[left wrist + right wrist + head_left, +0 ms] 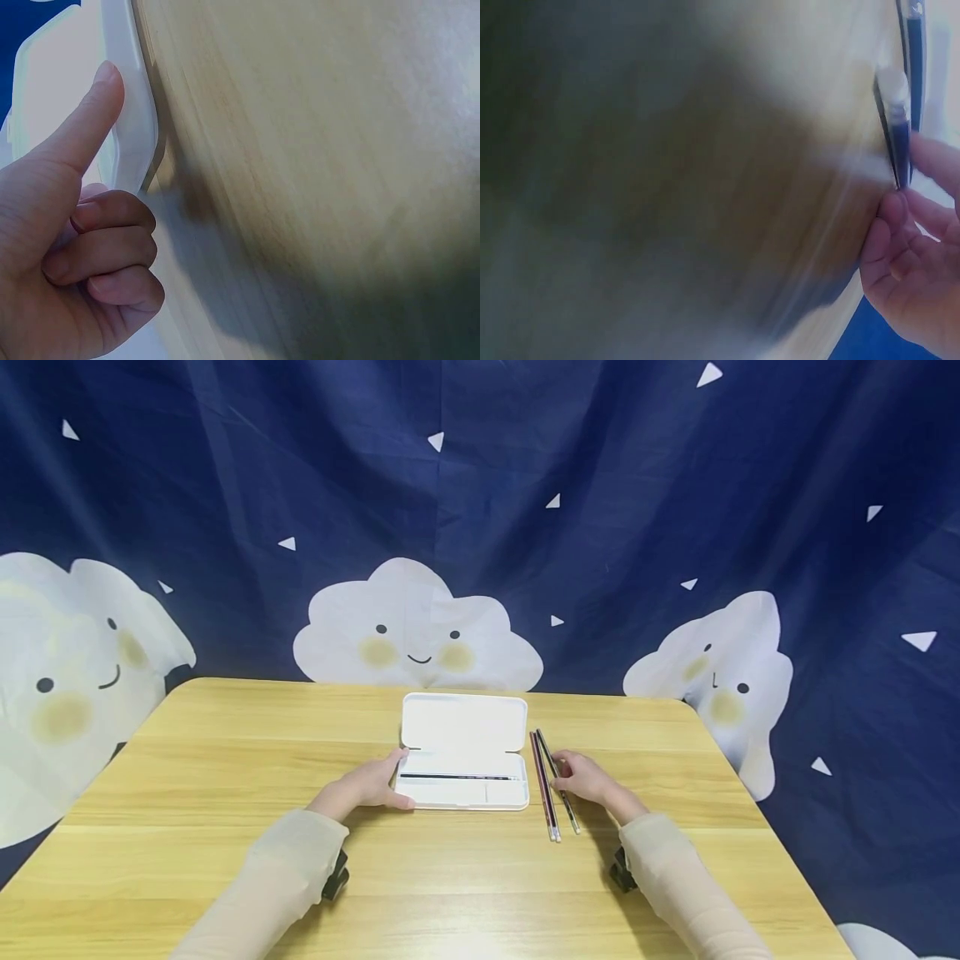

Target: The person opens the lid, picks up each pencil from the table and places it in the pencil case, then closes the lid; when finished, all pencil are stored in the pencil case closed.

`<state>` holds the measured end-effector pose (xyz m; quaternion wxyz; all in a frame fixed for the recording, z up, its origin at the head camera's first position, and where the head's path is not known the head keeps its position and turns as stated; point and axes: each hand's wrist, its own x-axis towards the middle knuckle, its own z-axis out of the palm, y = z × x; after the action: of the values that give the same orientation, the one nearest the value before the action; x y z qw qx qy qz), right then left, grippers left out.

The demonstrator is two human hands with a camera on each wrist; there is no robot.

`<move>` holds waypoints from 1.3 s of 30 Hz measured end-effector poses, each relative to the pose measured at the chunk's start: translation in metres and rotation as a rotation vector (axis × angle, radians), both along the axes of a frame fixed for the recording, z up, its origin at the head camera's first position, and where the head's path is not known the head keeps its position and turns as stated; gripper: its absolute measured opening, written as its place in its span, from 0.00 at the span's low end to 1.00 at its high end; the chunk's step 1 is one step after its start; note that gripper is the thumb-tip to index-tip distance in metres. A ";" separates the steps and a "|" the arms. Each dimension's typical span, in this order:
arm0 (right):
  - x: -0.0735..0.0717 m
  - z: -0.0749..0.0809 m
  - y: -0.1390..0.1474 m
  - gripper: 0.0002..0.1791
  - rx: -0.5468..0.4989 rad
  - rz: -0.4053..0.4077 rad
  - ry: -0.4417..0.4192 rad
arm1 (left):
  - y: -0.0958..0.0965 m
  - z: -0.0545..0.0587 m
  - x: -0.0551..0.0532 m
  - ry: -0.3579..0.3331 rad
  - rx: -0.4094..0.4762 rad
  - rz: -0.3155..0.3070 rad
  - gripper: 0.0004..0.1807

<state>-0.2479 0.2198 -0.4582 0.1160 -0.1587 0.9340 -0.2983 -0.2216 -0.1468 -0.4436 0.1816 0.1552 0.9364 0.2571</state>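
Note:
A white pencil case [465, 722] lies with its lid folded back on the table. Inside its tray, one dark pencil [450, 776] stretches lengthwise. My left hand [367, 783] grips the case's left end. In the left wrist view the thumb [94, 120] lies along the case's corner, with the other fingers curled below. To the right of the case, my right hand [588, 778] pinches a dark pencil [569, 812] with a white end, between thumb and fingertips. Beside that one lie two reddish-dark pencils [543, 789], close together.
The wooden table [465, 893] has rounded far corners. Behind it hangs a dark blue curtain [480, 468] printed with white clouds and small triangles. A small divider marks off the right part of the case's front compartment.

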 end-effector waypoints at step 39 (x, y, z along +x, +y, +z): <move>0.006 0.013 0.002 0.12 -0.201 -0.049 0.088 | 0.000 0.000 -0.001 -0.003 -0.013 -0.004 0.54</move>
<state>-0.2419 0.2216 -0.4452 0.0511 -0.1595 0.9071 -0.3861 -0.2221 -0.1465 -0.4434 0.1847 0.1556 0.9374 0.2509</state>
